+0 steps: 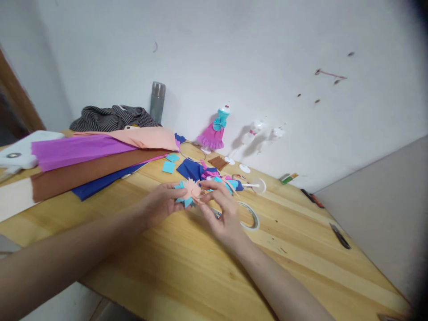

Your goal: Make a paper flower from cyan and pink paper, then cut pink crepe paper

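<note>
Between my two hands, above the wooden table, is a paper flower (191,189) with pointed peach petals over turquoise ones. My left hand (163,203) grips its left edge, thumb on top. The fingers of my right hand (220,209) pinch the peach petals on its right side. Just beyond lie crumpled pieces of blue crepe paper (191,170) and pink and turquoise scraps. A roll of tape (256,218) lies to the right of my right hand. Scissors (216,213) are partly hidden beneath that hand.
Long crepe paper strips (90,171) in several colours cover the left side. A small mannequin in a pink ruffled skirt (214,133) stands by the wall near white mannequins (250,133). A flask (157,102) and striped cloth (113,117) sit behind. A dark cutter (340,236) lies right.
</note>
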Demonstrator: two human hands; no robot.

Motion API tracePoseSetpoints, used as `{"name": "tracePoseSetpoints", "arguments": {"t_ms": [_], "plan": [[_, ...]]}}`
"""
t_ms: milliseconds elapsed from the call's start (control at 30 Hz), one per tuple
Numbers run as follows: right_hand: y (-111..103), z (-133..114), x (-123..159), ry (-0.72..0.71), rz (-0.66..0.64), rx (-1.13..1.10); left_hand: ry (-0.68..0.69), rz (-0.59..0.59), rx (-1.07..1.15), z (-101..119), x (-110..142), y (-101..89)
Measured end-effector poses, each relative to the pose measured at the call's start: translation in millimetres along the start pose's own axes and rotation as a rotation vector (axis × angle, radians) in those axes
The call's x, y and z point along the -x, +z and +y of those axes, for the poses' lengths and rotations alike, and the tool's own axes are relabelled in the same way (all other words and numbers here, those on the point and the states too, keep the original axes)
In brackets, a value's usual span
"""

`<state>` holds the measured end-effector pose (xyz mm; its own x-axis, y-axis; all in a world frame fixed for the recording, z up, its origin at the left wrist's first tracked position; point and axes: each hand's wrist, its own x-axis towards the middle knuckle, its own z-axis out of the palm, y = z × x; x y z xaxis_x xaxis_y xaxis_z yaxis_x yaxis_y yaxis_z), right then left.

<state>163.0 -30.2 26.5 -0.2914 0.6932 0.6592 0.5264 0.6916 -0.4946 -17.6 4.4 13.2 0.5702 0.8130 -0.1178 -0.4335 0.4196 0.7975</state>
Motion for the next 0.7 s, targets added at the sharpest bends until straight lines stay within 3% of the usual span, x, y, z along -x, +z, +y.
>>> {"name": "tracePoseSetpoints", "arguments": {"t_ms": [100,167,267,467,633,700], "plan": [[4,9,-1,0.371,0.121,-0.376,-0.022,0.067,-0.003,1,-1,1.7],[8,16,-2,0.624,0.116,-0.626,-0.019,0.095,-0.025,1,-2,2.6],[12,23,-2,0.826,0.075,-0.797,0.027,0.087,-0.076,2,-3,3.4],[10,13,-3,0.771,0.002,-0.8,0.095,0.08,-0.19,0,-5,-1.8],[13,7,-1,0.745,-0.142,-0.811,0.161,0.063,-0.341,-3,-9,-10.6],[18,8,1,0.753,-0.113,-0.811,0.209,0.067,-0.452,-4,-10,-12.6]]}}
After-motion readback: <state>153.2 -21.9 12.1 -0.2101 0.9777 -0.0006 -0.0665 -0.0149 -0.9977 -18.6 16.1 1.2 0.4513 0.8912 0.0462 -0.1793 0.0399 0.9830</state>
